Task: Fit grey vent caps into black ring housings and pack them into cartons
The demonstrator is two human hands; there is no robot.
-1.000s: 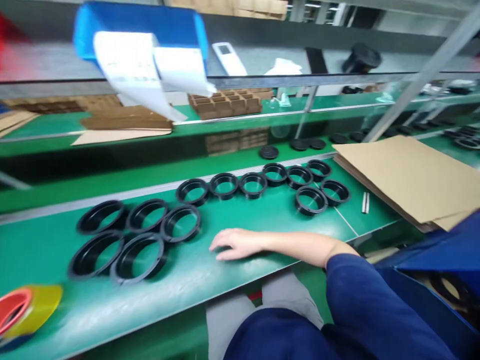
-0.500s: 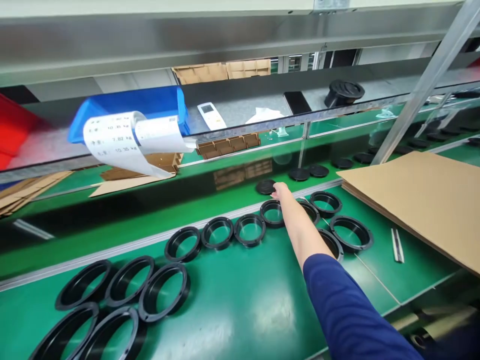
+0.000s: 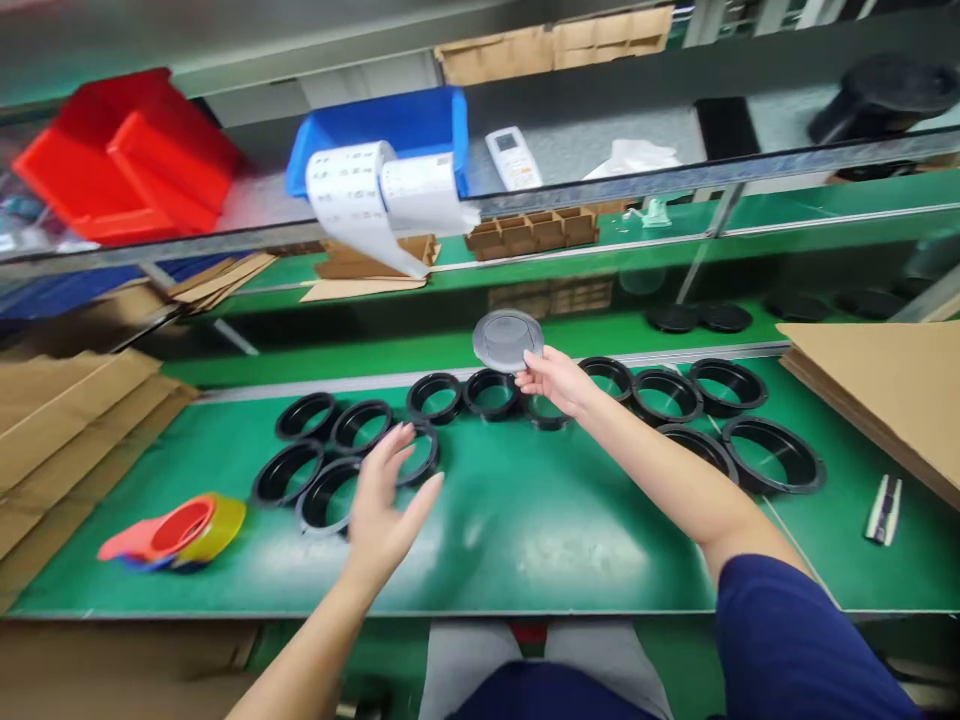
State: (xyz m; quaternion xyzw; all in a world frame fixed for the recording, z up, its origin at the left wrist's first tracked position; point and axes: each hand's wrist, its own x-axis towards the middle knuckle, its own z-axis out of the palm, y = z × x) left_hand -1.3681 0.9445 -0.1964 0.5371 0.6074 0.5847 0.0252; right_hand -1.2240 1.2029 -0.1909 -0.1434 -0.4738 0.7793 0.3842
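My right hand [image 3: 553,380] grips a round black disc [image 3: 507,338] by its edge, thumb on top, and holds it above the row of black rings. My left hand [image 3: 386,500] is raised with fingers spread and nothing in it, in front of a cluster of black rings [image 3: 304,413] on the left of the green table [image 3: 525,540]. Beneath the disc stands a black ring [image 3: 491,393]. Further rings [image 3: 667,395] sit right of my right hand, partly behind my forearm. More black discs [image 3: 673,318] lie on the green strip behind the table.
A tape dispenser [image 3: 187,530] with yellow tape lies at the left beside folded cardboard [image 3: 75,430]. At the right are cardboard sheets [image 3: 877,370] and a small cutter-like tool [image 3: 885,510]. The shelf above carries a red bin [image 3: 135,160], a blue bin [image 3: 420,125] and a label roll [image 3: 349,180].
My right hand has lifted the disc off the back strip and brought it nearer. My left hand has come into view. The camera has turned left and down.
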